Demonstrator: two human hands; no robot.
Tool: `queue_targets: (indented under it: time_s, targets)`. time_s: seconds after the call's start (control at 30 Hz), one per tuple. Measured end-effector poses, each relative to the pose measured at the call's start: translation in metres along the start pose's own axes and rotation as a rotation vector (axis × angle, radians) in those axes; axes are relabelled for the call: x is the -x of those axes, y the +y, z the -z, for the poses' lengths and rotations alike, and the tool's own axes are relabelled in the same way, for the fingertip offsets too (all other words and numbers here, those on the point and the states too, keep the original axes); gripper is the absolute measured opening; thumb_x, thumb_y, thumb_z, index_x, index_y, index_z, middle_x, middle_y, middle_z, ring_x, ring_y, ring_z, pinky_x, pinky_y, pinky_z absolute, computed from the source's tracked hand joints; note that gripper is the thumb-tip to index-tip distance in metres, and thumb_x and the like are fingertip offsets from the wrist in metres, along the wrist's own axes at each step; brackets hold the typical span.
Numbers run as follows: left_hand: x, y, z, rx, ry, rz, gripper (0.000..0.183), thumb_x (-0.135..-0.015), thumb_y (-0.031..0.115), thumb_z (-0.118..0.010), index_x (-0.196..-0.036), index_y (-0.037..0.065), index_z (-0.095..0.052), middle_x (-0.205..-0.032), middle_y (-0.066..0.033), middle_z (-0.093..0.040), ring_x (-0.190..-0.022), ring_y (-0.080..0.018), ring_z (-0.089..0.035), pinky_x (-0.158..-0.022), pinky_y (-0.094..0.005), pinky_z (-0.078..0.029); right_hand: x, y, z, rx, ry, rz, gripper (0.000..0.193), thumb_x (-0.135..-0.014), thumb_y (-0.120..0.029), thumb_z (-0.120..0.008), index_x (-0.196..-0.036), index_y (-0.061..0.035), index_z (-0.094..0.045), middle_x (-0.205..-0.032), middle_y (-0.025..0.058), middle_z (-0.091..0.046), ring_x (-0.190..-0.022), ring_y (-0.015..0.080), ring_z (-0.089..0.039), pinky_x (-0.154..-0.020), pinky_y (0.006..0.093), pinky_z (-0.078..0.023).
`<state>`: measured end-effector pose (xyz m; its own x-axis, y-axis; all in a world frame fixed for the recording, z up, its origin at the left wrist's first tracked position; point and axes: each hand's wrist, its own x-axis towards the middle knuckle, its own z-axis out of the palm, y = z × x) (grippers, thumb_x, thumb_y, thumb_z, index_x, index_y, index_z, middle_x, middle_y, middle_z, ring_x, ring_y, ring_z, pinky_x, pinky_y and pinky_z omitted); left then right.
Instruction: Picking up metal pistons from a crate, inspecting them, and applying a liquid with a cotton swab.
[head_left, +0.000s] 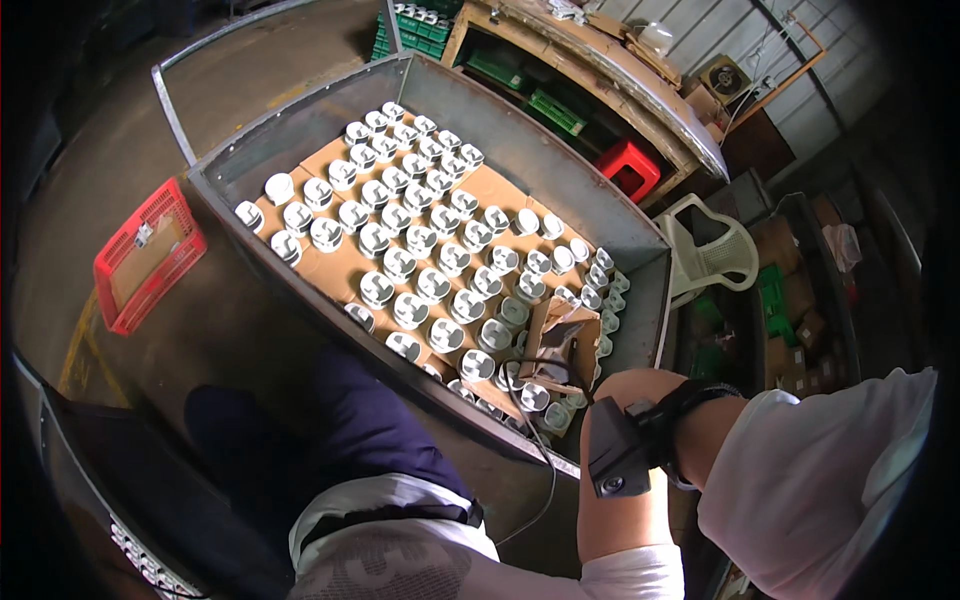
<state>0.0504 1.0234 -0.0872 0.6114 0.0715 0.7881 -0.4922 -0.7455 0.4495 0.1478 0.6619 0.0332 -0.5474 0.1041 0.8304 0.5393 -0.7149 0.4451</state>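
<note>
Neither hand shows its fingers. At the lower right a bare bent arm [628,515] lies over the corner of a metal bin, beside a white sleeve [820,480]. A black strap [690,405] carrying a small black camera [618,450] goes round the wrist part. Whatever my hands hold or touch is hidden; which arm is which I cannot tell. Nearest to the arm, inside the bin, is an open cardboard box [585,350] with something dark in it. Many silvery engine pistons [410,310] stand in rows on brown cardboard [330,270] in the bin.
The grey metal bin [550,145] has raised walls. A dark cable [553,470] hangs over its near edge. Around it are a red crate [150,255], a pale plastic chair [715,255], a red stool [630,168] and a workbench [620,75]. More pistons [150,555] are at lower left.
</note>
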Motion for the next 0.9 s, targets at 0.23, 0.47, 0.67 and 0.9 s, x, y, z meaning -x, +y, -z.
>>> queue_targets:
  time_s: [0.23,0.47,0.67,0.9]
  targets:
    - [0.01,-0.007,-0.004,-0.008,0.002,0.024,0.046,-0.103,0.022,-0.033,-0.135,-0.007,-0.048,-0.141,-0.0226,-0.044,-0.113,-0.0312,-0.056,-0.097,-0.0409,-0.042,0.019,-0.006,0.001,0.061,-0.075,0.007,0.015,-0.092,-0.011,-0.06,-0.084,-0.0029,-0.069,-0.085,0.0128,-0.069,-0.069,0.0242,-0.067,-0.059,0.0299,-0.053]
    - [0.009,-0.008,-0.006,0.011,-0.006,0.024,0.046,-0.103,0.022,-0.034,-0.135,-0.007,-0.049,-0.14,-0.0227,-0.046,-0.116,-0.0314,-0.055,-0.099,-0.0412,-0.041,0.024,-0.001,-0.002,0.113,-0.123,0.002,0.015,-0.092,-0.011,-0.06,-0.084,-0.003,-0.07,-0.083,0.0125,-0.069,-0.068,0.0242,-0.067,-0.059,0.0298,-0.053]
    - [0.005,-0.014,-0.001,0.014,0.003,0.009,0.046,-0.102,0.022,-0.034,-0.134,-0.007,-0.05,-0.139,-0.0227,-0.047,-0.118,-0.0315,-0.055,-0.102,-0.0414,-0.041,0.03,-0.005,-0.005,0.141,-0.151,-0.002,0.015,-0.092,-0.012,-0.061,-0.084,-0.003,-0.07,-0.082,0.0122,-0.069,-0.068,0.0242,-0.067,-0.058,0.0297,-0.053]
    - [-0.001,-0.011,0.002,-0.005,0.015,-0.101,0.047,-0.102,0.022,-0.034,-0.134,-0.008,-0.051,-0.139,-0.0228,-0.049,-0.121,-0.0317,-0.054,-0.104,-0.0417,-0.04,0.039,-0.008,-0.005,0.205,-0.173,0.003,0.015,-0.092,-0.012,-0.061,-0.084,-0.0031,-0.07,-0.081,0.0119,-0.069,-0.067,0.0241,-0.067,-0.058,0.0296,-0.052]
